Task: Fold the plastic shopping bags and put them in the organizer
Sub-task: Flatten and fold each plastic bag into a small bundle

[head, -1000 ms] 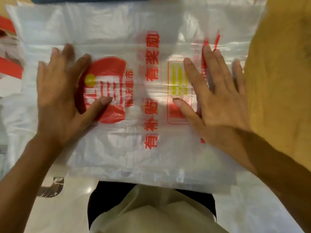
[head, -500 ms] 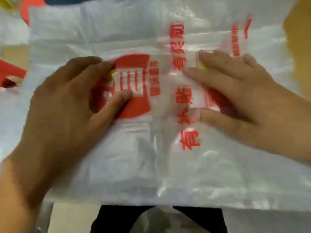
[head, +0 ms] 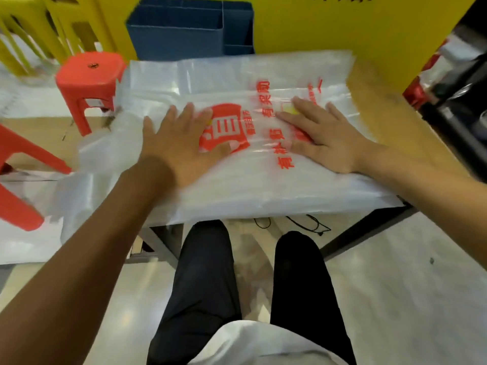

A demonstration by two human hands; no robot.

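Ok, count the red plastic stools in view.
2. One red plastic stool stands upright left of the table; another red plastic stool lies tipped at the left edge. Others may be hidden.

My left hand (head: 181,151) and right hand (head: 326,138) lie flat on the bag (head: 263,185) spread over the counter (head: 390,117). The organizer (head: 184,35) stands beyond my hands; a stool (head: 89,77) stands left of my left hand.
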